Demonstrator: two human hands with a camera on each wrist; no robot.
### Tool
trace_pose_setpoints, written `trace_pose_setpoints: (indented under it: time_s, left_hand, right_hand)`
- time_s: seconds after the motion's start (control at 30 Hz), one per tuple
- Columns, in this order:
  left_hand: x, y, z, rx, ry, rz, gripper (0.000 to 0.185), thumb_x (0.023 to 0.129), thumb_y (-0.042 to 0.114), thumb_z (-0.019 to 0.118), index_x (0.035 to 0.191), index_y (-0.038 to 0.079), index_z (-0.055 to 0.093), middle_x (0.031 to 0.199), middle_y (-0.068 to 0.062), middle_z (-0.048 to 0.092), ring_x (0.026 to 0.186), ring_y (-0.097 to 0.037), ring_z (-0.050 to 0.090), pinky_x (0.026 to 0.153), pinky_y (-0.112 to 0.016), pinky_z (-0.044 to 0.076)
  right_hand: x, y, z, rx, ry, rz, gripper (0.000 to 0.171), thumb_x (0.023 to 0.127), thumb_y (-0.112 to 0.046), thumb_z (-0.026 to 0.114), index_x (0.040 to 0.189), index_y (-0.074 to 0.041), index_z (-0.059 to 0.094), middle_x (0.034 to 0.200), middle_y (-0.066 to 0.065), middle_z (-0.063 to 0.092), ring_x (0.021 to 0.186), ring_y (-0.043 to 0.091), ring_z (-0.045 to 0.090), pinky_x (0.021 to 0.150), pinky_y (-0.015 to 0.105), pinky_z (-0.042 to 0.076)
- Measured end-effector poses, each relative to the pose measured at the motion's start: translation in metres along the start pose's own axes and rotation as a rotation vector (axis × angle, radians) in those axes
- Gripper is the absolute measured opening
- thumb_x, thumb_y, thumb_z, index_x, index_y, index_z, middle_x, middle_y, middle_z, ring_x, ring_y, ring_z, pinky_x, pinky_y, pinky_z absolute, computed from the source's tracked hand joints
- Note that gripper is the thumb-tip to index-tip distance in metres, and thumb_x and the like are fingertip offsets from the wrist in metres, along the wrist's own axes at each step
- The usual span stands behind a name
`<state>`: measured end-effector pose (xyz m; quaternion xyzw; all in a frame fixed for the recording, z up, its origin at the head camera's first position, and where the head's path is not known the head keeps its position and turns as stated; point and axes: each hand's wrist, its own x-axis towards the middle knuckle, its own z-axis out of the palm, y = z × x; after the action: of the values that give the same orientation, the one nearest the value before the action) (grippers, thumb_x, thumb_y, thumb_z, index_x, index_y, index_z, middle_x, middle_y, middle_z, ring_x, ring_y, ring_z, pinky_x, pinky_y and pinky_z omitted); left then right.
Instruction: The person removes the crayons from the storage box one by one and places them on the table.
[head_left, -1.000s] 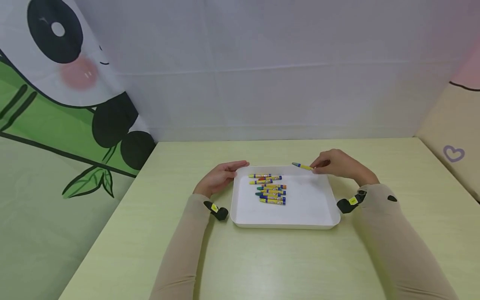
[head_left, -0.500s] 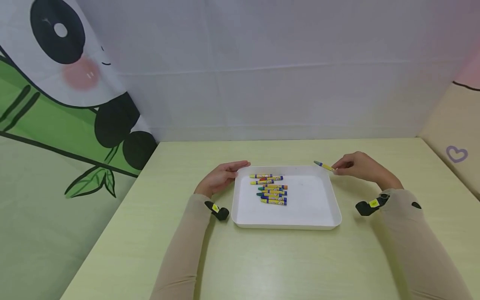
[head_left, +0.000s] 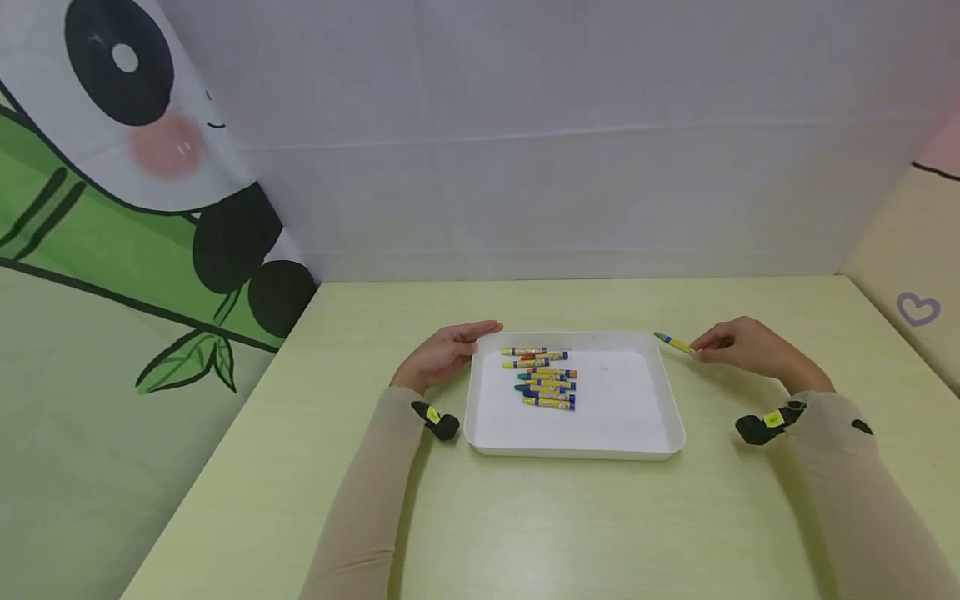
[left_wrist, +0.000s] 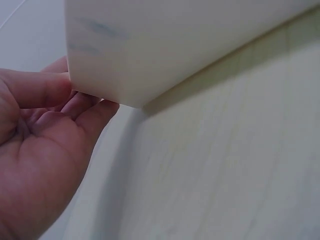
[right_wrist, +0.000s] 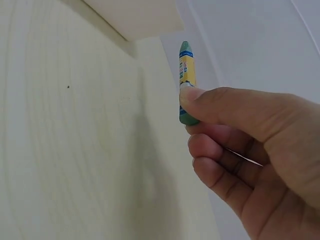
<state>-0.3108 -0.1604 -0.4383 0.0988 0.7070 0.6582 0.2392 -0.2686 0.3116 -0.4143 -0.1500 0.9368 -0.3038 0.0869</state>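
Observation:
My right hand (head_left: 750, 346) pinches a green crayon (right_wrist: 187, 70) in a yellow wrapper between thumb and fingers. It holds the crayon above the table, off the right side of the white tray (head_left: 622, 417), tip pointing toward the tray's back right corner. My left hand (head_left: 442, 357) grips the tray at its back left corner; in the left wrist view the thumb (left_wrist: 42, 89) meets the tray's wall (left_wrist: 150, 55), while curled fingers reach to its lower edge. Several wrapped crayons (head_left: 550, 386) lie sideways in a rough column in the left half of the tray, some overlapping.
The light wooden table (head_left: 570, 525) stretches around the tray. A pale cloth (head_left: 562, 192) hangs behind its back edge, and a panda-printed cloth (head_left: 187, 150) hangs at the left. Each wrist wears a small black camera (head_left: 765, 425).
My right hand has carried the green crayon from over the tray's back right part to the right and slightly nearer, past the tray's edge. The left hand has stayed at the tray.

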Motion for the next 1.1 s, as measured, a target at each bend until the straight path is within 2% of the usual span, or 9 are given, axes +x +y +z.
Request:
trace_pose_setpoints:
  time_s: [0.63, 0.8, 1.1]
  left_hand:
    - [0.001, -0.003, 0.000, -0.003, -0.005, 0.022, 0.051, 0.098, -0.006, 0.034, 0.144, 0.011, 0.046, 0.152, -0.001, 0.042, 0.143, -0.020, 0.033, 0.116, -0.039, 0.029]
    - [0.002, -0.004, -0.001, -0.013, -0.009, 0.025, 0.050, 0.098, -0.006, 0.034, 0.144, 0.010, 0.046, 0.152, -0.002, 0.041, 0.142, -0.021, 0.033, 0.116, -0.040, 0.029]
    - [0.001, -0.001, 0.001, -0.031, -0.011, 0.020, 0.050, 0.098, -0.007, 0.033, 0.144, 0.009, 0.045, 0.152, -0.003, 0.041, 0.141, -0.022, 0.036, 0.116, -0.041, 0.030]
  right_hand:
    - [-0.002, 0.009, 0.013, -0.016, -0.050, 0.016, 0.022, 0.088, -0.020, 0.067, 0.104, -0.005, 0.074, 0.103, 0.011, 0.071, 0.090, 0.016, 0.057, 0.073, 0.029, 0.046]
    - [-0.001, 0.012, 0.015, -0.008, -0.066, 0.015, 0.024, 0.088, -0.022, 0.069, 0.102, -0.005, 0.074, 0.101, 0.009, 0.071, 0.087, 0.014, 0.056, 0.072, 0.028, 0.046]
    - [0.001, 0.016, 0.018, -0.035, -0.067, 0.032, 0.033, 0.086, -0.033, 0.071, 0.104, -0.006, 0.074, 0.104, 0.009, 0.071, 0.092, 0.017, 0.058, 0.073, 0.029, 0.047]
